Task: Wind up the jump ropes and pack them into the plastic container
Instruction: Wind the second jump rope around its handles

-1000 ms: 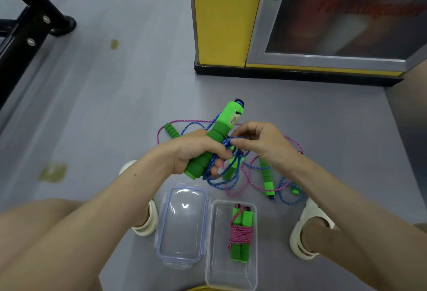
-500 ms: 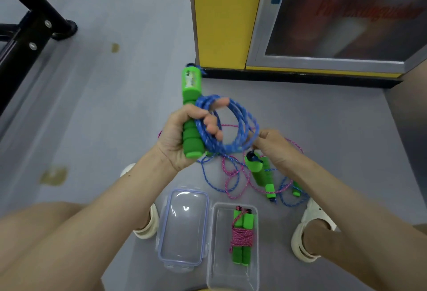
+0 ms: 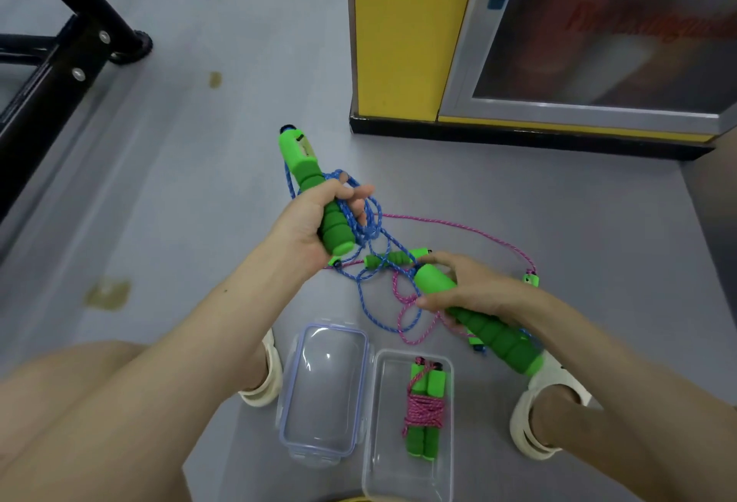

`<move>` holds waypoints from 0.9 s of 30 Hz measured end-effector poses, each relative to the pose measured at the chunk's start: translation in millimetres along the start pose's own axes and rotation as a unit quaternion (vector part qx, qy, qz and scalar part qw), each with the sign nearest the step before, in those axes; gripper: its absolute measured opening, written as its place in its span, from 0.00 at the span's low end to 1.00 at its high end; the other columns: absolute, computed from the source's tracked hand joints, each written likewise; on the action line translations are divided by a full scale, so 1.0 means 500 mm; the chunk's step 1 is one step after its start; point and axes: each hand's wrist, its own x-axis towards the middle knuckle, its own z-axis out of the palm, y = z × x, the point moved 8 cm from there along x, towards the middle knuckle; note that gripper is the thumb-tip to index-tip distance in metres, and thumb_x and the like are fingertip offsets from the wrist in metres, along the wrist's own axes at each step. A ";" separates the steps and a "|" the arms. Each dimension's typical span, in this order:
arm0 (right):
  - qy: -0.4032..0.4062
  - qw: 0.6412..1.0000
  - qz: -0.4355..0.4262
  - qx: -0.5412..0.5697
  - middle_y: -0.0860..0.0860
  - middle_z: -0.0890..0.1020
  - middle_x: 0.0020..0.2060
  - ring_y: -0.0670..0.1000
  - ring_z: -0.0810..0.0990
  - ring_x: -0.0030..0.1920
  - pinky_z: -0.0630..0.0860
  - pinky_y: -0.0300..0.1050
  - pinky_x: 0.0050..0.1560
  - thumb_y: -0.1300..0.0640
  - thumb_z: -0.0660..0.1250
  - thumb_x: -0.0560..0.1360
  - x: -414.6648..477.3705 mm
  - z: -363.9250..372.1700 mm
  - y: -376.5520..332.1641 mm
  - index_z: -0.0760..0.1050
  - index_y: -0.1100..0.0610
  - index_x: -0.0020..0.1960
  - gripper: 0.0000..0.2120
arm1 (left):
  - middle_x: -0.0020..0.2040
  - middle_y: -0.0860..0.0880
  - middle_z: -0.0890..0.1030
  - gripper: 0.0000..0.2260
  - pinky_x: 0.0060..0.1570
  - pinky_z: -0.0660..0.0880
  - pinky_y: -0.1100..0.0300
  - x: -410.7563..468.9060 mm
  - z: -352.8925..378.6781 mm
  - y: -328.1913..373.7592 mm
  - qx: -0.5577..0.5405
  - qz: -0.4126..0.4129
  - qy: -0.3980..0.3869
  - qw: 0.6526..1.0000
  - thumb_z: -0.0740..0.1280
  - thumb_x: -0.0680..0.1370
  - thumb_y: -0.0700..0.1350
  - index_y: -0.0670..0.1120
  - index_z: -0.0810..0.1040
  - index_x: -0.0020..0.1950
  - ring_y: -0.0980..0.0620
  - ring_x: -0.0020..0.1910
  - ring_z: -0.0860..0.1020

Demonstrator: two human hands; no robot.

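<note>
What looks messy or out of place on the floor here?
Blue rope and pink rope lie tangled on the floor, crossing a loose grip beyond the container. Two brownish stains mark the floor at left. The wound rope in the container looks tidy.

Container open from above, hemmed in at its sides

The plastic container (image 3: 389, 441) has a bare left strip beside the wound bundle (image 3: 424, 410) along its right wall. The lid (image 3: 323, 386) lies just left of it; the left sandal (image 3: 269, 382) flanks the lid, the right sandal (image 3: 526, 437) the container. Beyond, blue rope (image 3: 360, 298) and pink rope (image 3: 470, 229) sprawl over the floor (image 3: 199, 202) around a small handle (image 3: 393, 258). Above that tangle the left grip (image 3: 315, 222) holds the left handle (image 3: 305, 166) with blue coils; the right grip (image 3: 474, 290) holds the right handle (image 3: 498, 336), slanting toward the right sandal. The yellow cabinet (image 3: 395, 43) walls the far right, a black frame (image 3: 48, 75) the far left — broad floor between.
</note>
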 end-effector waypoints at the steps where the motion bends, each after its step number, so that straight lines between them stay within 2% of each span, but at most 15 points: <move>1: -0.008 1.000 0.022 0.009 0.52 0.79 0.31 0.53 0.76 0.29 0.73 0.40 0.24 0.61 0.73 0.72 0.000 0.001 0.015 0.70 0.52 0.60 0.20 | 0.38 0.43 0.84 0.08 0.30 0.76 0.64 0.000 -0.007 -0.001 0.042 -0.009 0.008 0.999 0.60 0.76 0.32 0.41 0.72 0.53 0.55 0.24 0.75; 3: 0.018 0.998 0.057 0.005 0.57 0.78 0.30 0.53 0.74 0.25 0.73 0.41 0.24 0.57 0.71 0.74 0.002 -0.014 0.043 0.72 0.55 0.52 0.11 | 0.41 0.43 0.84 0.06 0.30 0.76 0.63 -0.003 -0.015 0.001 0.132 -0.008 0.016 0.991 0.61 0.75 0.32 0.41 0.72 0.48 0.54 0.26 0.76; 5: 0.105 0.992 0.061 0.028 0.57 0.76 0.29 0.52 0.73 0.24 0.72 0.40 0.24 0.56 0.68 0.76 0.001 -0.054 0.052 0.72 0.56 0.47 0.06 | 0.43 0.41 0.84 0.06 0.32 0.76 0.63 -0.003 -0.016 0.005 0.235 0.012 0.015 0.972 0.64 0.74 0.32 0.42 0.73 0.45 0.53 0.27 0.77; 8: 0.265 0.948 0.015 0.175 0.57 0.75 0.29 0.49 0.73 0.20 0.72 0.38 0.22 0.56 0.65 0.77 -0.022 -0.131 0.044 0.72 0.59 0.49 0.06 | 0.44 0.40 0.84 0.04 0.38 0.76 0.61 0.004 -0.015 0.006 0.386 0.048 0.017 0.921 0.69 0.73 0.33 0.38 0.77 0.46 0.53 0.32 0.81; 9: 0.300 0.927 -0.002 0.223 0.57 0.75 0.29 0.48 0.73 0.20 0.72 0.38 0.22 0.56 0.65 0.78 -0.033 -0.150 0.038 0.71 0.59 0.49 0.07 | 0.44 0.40 0.83 0.07 0.40 0.76 0.59 0.008 -0.017 0.005 0.411 0.057 0.026 0.910 0.70 0.72 0.34 0.37 0.77 0.49 0.51 0.35 0.81; 11: 0.327 0.904 -0.030 0.274 0.56 0.75 0.30 0.49 0.73 0.23 0.73 0.39 0.23 0.55 0.64 0.78 -0.050 -0.169 0.025 0.71 0.58 0.48 0.06 | 0.42 0.43 0.80 0.11 0.42 0.72 0.57 0.012 -0.016 0.001 0.450 0.067 0.043 0.889 0.72 0.71 0.38 0.37 0.77 0.51 0.49 0.38 0.77; 12: 0.327 0.903 -0.041 0.276 0.55 0.75 0.30 0.49 0.73 0.25 0.74 0.39 0.24 0.55 0.64 0.78 -0.056 -0.170 0.017 0.71 0.58 0.48 0.06 | 0.39 0.45 0.78 0.09 0.41 0.71 0.57 0.012 -0.012 -0.001 0.468 0.074 0.041 0.880 0.73 0.72 0.40 0.39 0.77 0.48 0.50 0.37 0.75; 15: 0.325 0.914 -0.081 0.227 0.55 0.76 0.31 0.50 0.73 0.26 0.74 0.42 0.26 0.55 0.65 0.78 -0.070 -0.165 -0.008 0.71 0.56 0.47 0.05 | 0.33 0.48 0.72 0.10 0.36 0.66 0.59 0.014 -0.001 -0.010 0.483 0.074 0.033 0.872 0.73 0.73 0.44 0.45 0.72 0.39 0.51 0.33 0.70; 18: 0.338 0.910 -0.134 0.201 0.55 0.76 0.30 0.51 0.72 0.24 0.73 0.45 0.26 0.56 0.67 0.76 -0.083 -0.161 -0.030 0.70 0.55 0.44 0.06 | 0.33 0.46 0.72 0.11 0.36 0.65 0.58 0.013 0.006 -0.002 0.439 0.121 0.046 0.889 0.73 0.73 0.46 0.42 0.75 0.39 0.49 0.34 0.69; 21: 0.361 0.895 -0.165 0.204 0.54 0.74 0.28 0.49 0.70 0.22 0.72 0.42 0.23 0.57 0.67 0.76 -0.097 -0.170 -0.042 0.69 0.54 0.43 0.08 | 0.36 0.44 0.75 0.13 0.36 0.69 0.54 -0.003 0.012 0.029 0.480 0.222 0.102 0.843 0.72 0.74 0.46 0.37 0.75 0.43 0.47 0.34 0.71; 22: 0.364 0.893 -0.161 0.209 0.54 0.74 0.28 0.48 0.70 0.21 0.72 0.41 0.23 0.56 0.67 0.76 -0.098 -0.171 -0.040 0.69 0.55 0.43 0.08 | 0.36 0.44 0.77 0.12 0.36 0.70 0.54 0.001 0.009 0.028 0.484 0.223 0.105 0.840 0.72 0.74 0.46 0.38 0.74 0.43 0.46 0.33 0.73; 23: 0.371 0.890 -0.153 0.218 0.54 0.74 0.28 0.48 0.70 0.21 0.72 0.41 0.23 0.56 0.67 0.76 -0.097 -0.172 -0.034 0.69 0.55 0.43 0.07 | 0.36 0.44 0.79 0.11 0.33 0.71 0.55 0.007 0.001 0.017 0.472 0.190 0.097 0.855 0.71 0.75 0.46 0.41 0.73 0.43 0.47 0.30 0.74; 25: 0.437 0.859 -0.166 0.208 0.55 0.75 0.31 0.48 0.71 0.22 0.72 0.43 0.25 0.53 0.67 0.76 -0.116 -0.180 -0.027 0.70 0.53 0.45 0.07 | 0.34 0.44 0.78 0.10 0.25 0.69 0.61 0.012 -0.016 -0.023 0.439 0.087 0.084 0.890 0.70 0.76 0.45 0.43 0.71 0.44 0.50 0.22 0.73; 26: 0.496 0.829 -0.196 0.167 0.55 0.76 0.34 0.49 0.73 0.25 0.73 0.45 0.27 0.51 0.67 0.75 -0.140 -0.189 -0.036 0.70 0.50 0.48 0.07 | 0.33 0.45 0.77 0.10 0.21 0.67 0.64 0.009 -0.013 -0.023 0.449 0.098 0.092 0.884 0.70 0.76 0.46 0.44 0.71 0.44 0.52 0.19 0.71; 27: 0.536 0.800 -0.235 0.133 0.54 0.76 0.38 0.51 0.75 0.28 0.74 0.46 0.29 0.49 0.66 0.75 -0.165 -0.196 -0.051 0.69 0.46 0.52 0.08 | 0.34 0.45 0.76 0.11 0.19 0.66 0.64 0.002 -0.002 -0.009 0.473 0.153 0.099 0.862 0.70 0.76 0.48 0.45 0.70 0.44 0.53 0.19 0.71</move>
